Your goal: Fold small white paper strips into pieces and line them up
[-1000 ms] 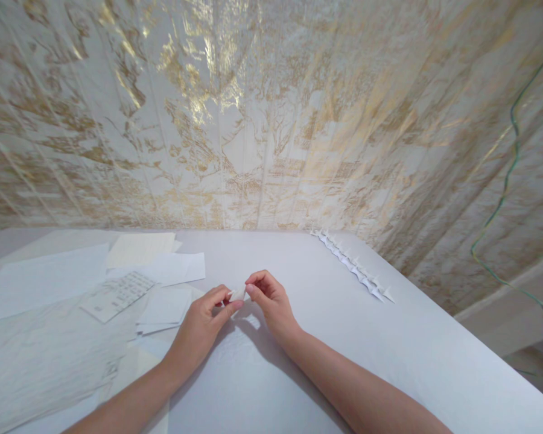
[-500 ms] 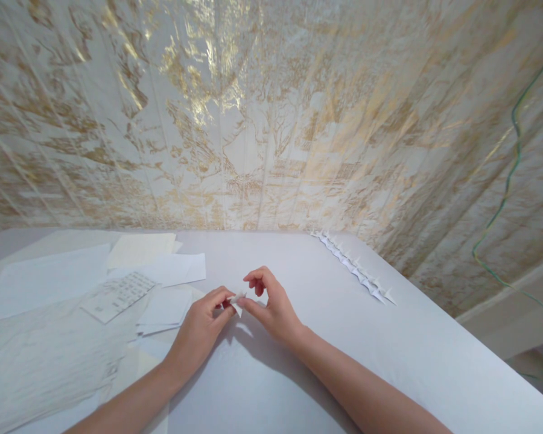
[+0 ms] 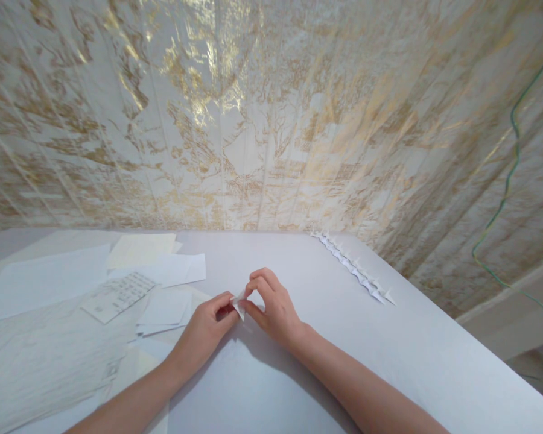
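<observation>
The fingers of the left hand (image 3: 207, 319) and right hand (image 3: 276, 306) are pinched on a small piece of folded white paper (image 3: 238, 305), creased to a sharp point and held above the smooth white tabletop (image 3: 389, 361). Left of them lie a stack of small paper squares (image 3: 163, 308), a thin printed sheet (image 3: 117, 296) and a cream sheet (image 3: 141, 251). On the right runs a double row of spiky folded paper pieces (image 3: 350, 265); behind rises a glossy, gold-patterned wall covering (image 3: 253, 144).
</observation>
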Tool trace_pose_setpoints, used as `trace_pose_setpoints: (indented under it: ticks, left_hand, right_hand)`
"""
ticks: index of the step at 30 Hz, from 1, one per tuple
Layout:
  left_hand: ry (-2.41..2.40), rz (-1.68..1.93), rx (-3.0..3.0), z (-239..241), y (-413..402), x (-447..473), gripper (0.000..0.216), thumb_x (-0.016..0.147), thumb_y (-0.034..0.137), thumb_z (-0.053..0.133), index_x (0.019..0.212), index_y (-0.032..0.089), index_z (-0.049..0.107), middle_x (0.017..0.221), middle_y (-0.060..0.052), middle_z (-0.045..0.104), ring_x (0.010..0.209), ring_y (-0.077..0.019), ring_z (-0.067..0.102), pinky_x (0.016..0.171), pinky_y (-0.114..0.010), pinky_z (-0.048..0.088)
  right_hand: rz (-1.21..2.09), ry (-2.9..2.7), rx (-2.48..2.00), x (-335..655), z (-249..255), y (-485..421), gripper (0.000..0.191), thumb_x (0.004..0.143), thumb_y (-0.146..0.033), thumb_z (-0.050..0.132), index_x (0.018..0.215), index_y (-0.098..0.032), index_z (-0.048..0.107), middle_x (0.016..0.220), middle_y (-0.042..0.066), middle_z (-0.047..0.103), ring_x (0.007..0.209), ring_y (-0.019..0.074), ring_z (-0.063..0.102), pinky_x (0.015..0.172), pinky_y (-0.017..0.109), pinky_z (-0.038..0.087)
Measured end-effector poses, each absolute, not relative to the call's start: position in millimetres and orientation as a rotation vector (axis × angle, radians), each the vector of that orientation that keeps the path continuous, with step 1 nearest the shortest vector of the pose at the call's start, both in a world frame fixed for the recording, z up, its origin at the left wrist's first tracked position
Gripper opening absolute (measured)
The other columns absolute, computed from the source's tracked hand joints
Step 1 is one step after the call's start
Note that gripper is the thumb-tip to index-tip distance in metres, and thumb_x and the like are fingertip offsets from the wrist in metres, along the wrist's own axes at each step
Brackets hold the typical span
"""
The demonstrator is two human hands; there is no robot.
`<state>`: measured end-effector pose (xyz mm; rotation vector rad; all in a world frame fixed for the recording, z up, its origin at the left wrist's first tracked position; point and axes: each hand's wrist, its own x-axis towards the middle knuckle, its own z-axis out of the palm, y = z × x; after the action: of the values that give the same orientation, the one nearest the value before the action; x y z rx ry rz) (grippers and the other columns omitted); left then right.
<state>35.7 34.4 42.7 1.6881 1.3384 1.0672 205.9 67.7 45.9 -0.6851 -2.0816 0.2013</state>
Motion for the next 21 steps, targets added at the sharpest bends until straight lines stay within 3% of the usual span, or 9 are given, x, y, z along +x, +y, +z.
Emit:
trace_pose_setpoints:
  ticks: [9,17,21]
  left_hand:
    - [1.339,1.015,1.668,45.5,33.8,36.1,0.019,0.075,0.038,0.055,0.067,0.022,0.06,0.061,0.006,0.05,0.064,-0.018,0.048,0.062,-0.027,0.037]
    - [1.341,1.025,1.645,33.1,39.9,33.5,0.011,0.07,0.031,0.054,0.062,0.023,0.052,0.06,0.006,0.048,0.065,-0.018,0.047,0.063,-0.027,0.037]
    - [1.342,1.02,1.627,33.5,40.8,33.2,0.011,0.07,0.033,0.055,0.066,0.023,0.056,0.062,0.005,0.053,0.067,-0.019,0.052,0.065,-0.028,0.038]
  right_hand:
    - [0.14,-2.2,-0.7,207.4,47.9,71.9,0.001,0.091,-0.019,0.064,0.091,-0.02,0.064,0.094,0.008,0.06,0.085,0.0215,0.053,0.076,0.034,0.044]
    - [-0.208,-2.437,-0.747,205.3,55.7,66.4,0.009,0.094,-0.021,0.064,0.086,-0.021,0.066,0.086,0.003,0.068,0.083,0.0204,0.05,0.075,0.035,0.034]
    - [-0.265,-2.496,-0.744,207.2,58.0,71.5,0.013,0.097,-0.021,0.062,0.085,-0.021,0.066,0.087,0.002,0.071,0.085,0.0188,0.052,0.077,0.035,0.033]
